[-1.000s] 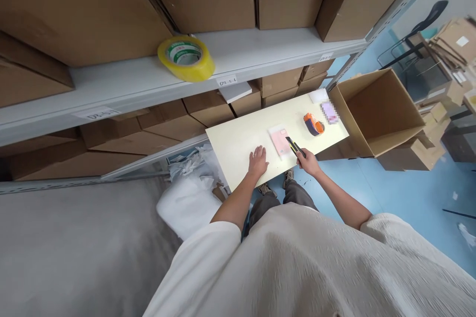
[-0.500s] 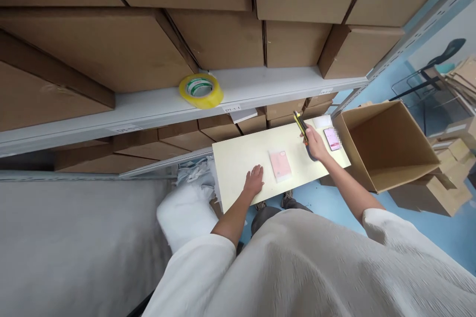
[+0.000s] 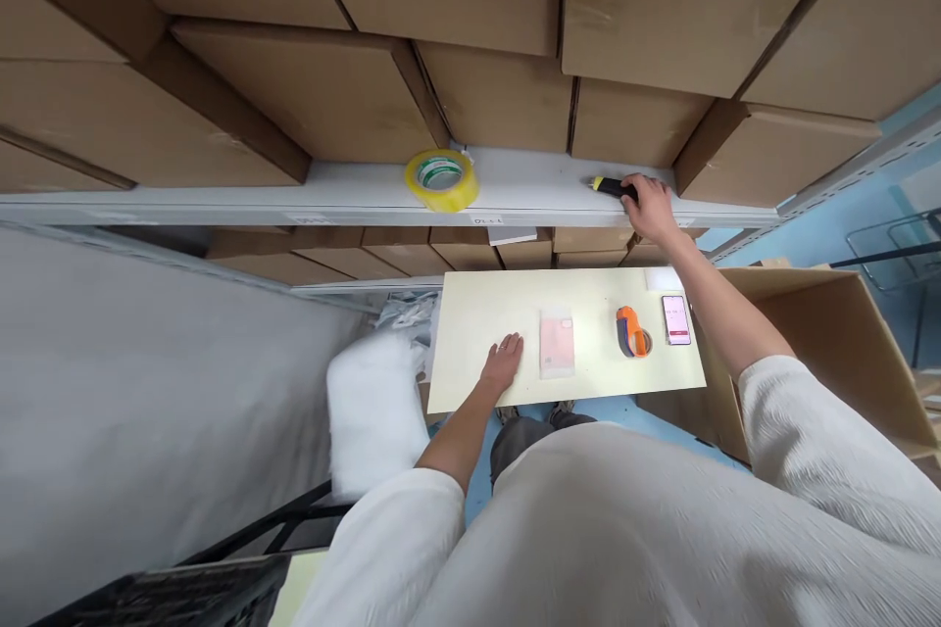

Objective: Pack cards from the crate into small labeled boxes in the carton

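My right hand (image 3: 651,206) is closed on a black and yellow utility knife (image 3: 616,187) at the front of the grey shelf (image 3: 529,178). Flat on the pale board (image 3: 477,304) rests my left hand (image 3: 503,361), fingers stretched out and holding nothing. Just right of it lies a pink phone case (image 3: 557,343) in a clear sleeve. Farther right on the board are an orange tape dispenser (image 3: 632,333) and a phone (image 3: 675,320) with a lit screen. A roll of yellow tape (image 3: 442,180) lies on the shelf, left of the knife.
Cardboard boxes (image 3: 489,108) fill the shelf behind the tape, and more stand on the level below. A large open carton (image 3: 830,333) is to the right of the board. White wrapping material (image 3: 374,411) and grey plastic bags (image 3: 404,318) sit at its left.
My right hand has moved up from over the board to the shelf with the utility knife, uncovering the tape dispenser. The view has turned to the right; my left hand stays on the board.
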The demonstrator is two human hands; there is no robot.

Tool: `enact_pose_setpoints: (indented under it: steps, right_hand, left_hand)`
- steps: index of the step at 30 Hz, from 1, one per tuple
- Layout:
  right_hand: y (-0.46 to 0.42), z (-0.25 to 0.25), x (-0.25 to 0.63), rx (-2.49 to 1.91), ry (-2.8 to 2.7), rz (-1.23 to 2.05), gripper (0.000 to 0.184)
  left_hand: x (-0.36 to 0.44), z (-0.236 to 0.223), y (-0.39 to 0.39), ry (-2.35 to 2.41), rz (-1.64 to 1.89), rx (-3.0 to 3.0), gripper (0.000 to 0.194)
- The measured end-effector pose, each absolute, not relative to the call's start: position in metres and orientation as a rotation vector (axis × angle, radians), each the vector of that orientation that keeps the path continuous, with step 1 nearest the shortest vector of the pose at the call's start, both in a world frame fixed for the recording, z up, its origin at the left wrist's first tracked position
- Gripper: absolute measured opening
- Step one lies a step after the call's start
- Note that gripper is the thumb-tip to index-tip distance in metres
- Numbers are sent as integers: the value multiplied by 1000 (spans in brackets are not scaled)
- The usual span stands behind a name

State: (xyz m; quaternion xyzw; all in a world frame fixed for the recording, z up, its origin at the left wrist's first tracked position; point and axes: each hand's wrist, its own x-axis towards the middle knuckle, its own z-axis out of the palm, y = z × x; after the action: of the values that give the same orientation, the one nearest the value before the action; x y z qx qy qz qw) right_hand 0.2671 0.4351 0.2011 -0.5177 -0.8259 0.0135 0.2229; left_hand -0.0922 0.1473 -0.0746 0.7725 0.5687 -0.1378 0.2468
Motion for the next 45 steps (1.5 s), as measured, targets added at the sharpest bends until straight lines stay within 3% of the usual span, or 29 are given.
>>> enact_pose_setpoints:
  steps: [6,10,15,20,25,29,45]
  right_hand:
    - [434,201,268,-1388,-2256,34,42]
    - [383,187,242,-1294,-2220,147,41]
    - [277,106,177,-1153,-2376,723,36]
    - [204,3,137,-1585,-2410,1029,51]
    - [180,-55,118,-1744,-2419,939,70]
    - [187,-76,108,-1825,-2381,823,72]
    - [182,-91,100,-1928,-2358,692,72]
  left_hand:
    - [-90,-67,148,1541,-397,2100,90]
    - [-89,-64,148,1522,-359,2078,93]
    - [-91,-63,147,1499,-340,2053,87]
    - [-93,-62,154,1569,-185,2064,79]
    - [-84,-74,174,1651,-30,2034,77]
    - [-80,-88,187,1657,33,2032,75]
    - [-71,-101,169,1815,91,1913,79]
